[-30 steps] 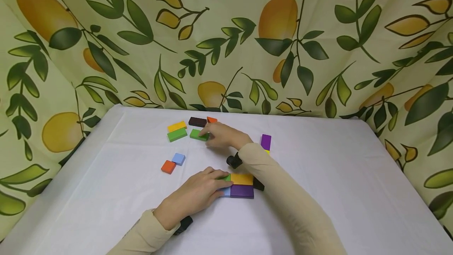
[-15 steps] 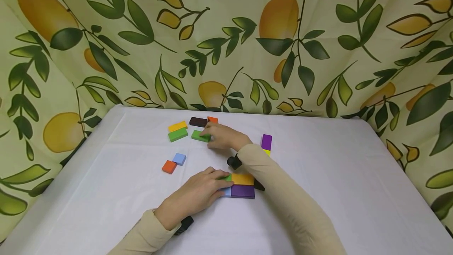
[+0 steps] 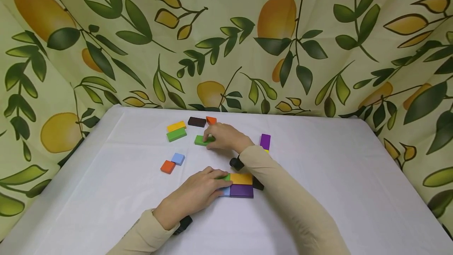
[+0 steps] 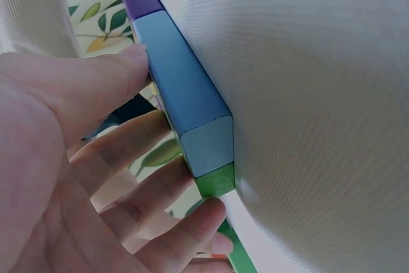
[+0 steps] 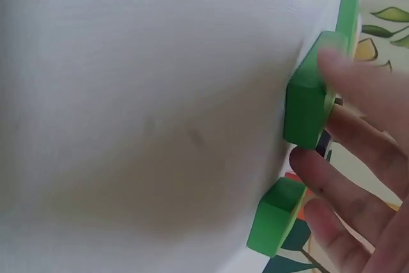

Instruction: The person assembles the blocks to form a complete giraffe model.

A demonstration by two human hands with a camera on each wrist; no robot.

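1. Your right hand (image 3: 226,136), at one o'clock from your left, pinches a green block (image 3: 199,141) — smooth, straight-edged, oblong — at its nine o'clock side. One fingertip is blurred in the right wrist view.
2. Your left hand (image 3: 196,192) has its fingers slightly spread, the thumb tip touching a flat-faced blue block (image 4: 188,84). A green piece (image 4: 217,181) sits flush against that; your hand mostly covers both from above.
3. At three o'clock from your left hand, a glossy purple block (image 3: 242,191) and a yellow block (image 3: 242,178) join along their long sides. A dark block (image 3: 258,184) past them is partly hidden by your right sleeve (image 3: 293,196).
4. Another green block (image 5: 277,217) shows beside your right fingers — not discernible from the head.
5. At ten o'clock from your right hand, an orange-red piece (image 3: 211,120) is partly covered, its full shape unclear.
6. The white cloth (image 3: 106,192) looks finely woven.
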